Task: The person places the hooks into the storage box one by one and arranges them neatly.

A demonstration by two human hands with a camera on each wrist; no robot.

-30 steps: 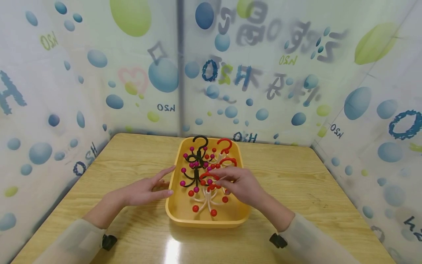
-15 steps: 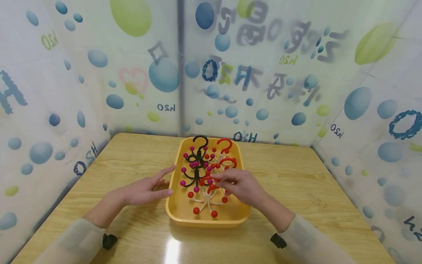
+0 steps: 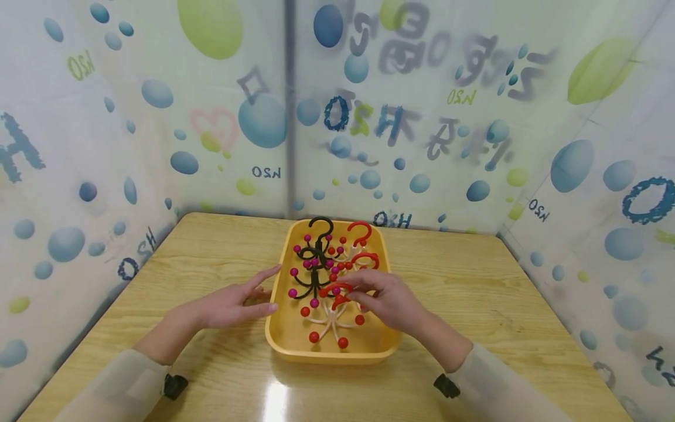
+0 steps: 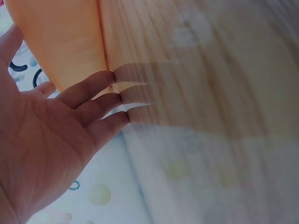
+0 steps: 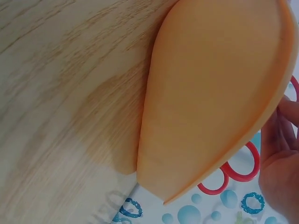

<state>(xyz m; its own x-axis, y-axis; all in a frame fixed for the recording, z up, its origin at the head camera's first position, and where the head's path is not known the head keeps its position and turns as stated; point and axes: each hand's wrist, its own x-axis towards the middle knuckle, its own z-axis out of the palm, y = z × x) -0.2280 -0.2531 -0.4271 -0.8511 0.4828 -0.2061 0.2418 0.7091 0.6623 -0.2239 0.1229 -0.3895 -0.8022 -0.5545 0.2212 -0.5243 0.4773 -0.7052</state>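
Note:
A yellow plastic tray [image 3: 295,353] holds several small hangers with a curved hook on top and curled arms ending in balls. At the front lies a white hanger [image 3: 332,321] with a red hook and red balls. My right hand [image 3: 392,299] reaches over the tray's right side, thumb and index fingertip spread around the right end of that red hook. My left hand [image 3: 227,306] rests with extended fingers along the tray's left wall, thumb tip at the rim. In the left wrist view its fingers [image 4: 88,91] lie beside the tray wall [image 4: 65,37].
Black hangers [image 3: 314,276] with magenta balls fill the tray's left half, and more red-hooked hangers [image 3: 360,231] lie at the back right. The tray stands on a wooden table [image 3: 448,269]. Patterned curtains [image 3: 448,140] hang behind and on both sides.
The front hanger's lower arms sank slightly, then stayed put. My right index fingertip has drawn back a little to the right, showing more of the red hook. The left hand stays.

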